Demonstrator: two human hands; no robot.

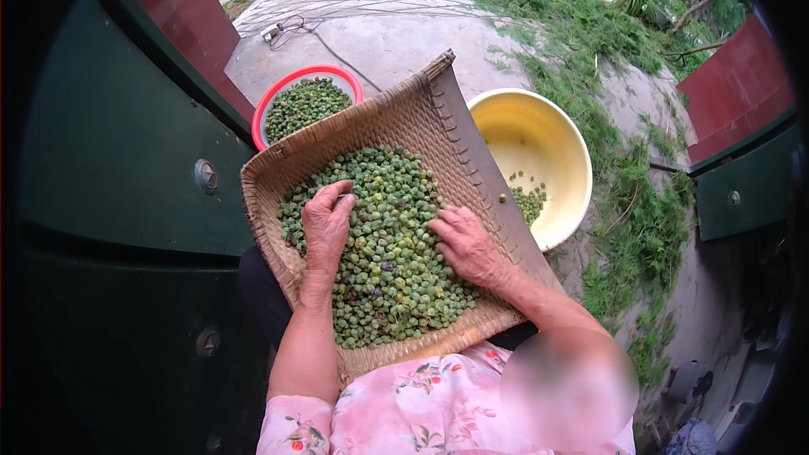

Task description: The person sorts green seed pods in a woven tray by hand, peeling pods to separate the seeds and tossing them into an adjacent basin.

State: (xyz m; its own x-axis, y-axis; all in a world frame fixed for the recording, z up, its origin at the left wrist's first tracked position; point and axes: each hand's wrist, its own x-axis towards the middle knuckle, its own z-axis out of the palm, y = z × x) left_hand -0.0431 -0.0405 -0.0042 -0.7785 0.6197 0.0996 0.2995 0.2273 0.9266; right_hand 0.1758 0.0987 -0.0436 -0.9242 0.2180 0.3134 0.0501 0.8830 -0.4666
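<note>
A woven winnowing basket (421,122) with a wooden strip along its right edge rests tilted over my lap. Small round green fruits (383,261), a few dark or yellowish, are heaped in it. My left hand (327,223) is over the left part of the heap, thumb and fingers drawn together; whatever they pinch is too small to make out. At the heap's right edge, my right hand (468,244) lies with bent, slightly parted fingers touching the fruits. Its fingertips are partly hidden among them.
A red-rimmed basin (259,122) full of green fruits stands beyond the basket's left side. To the right, a yellow basin (569,147) holds a small pile. Cut greenery (636,227) covers the ground at right. A dark green door (126,135) flanks my left; a cable (341,59) lies ahead.
</note>
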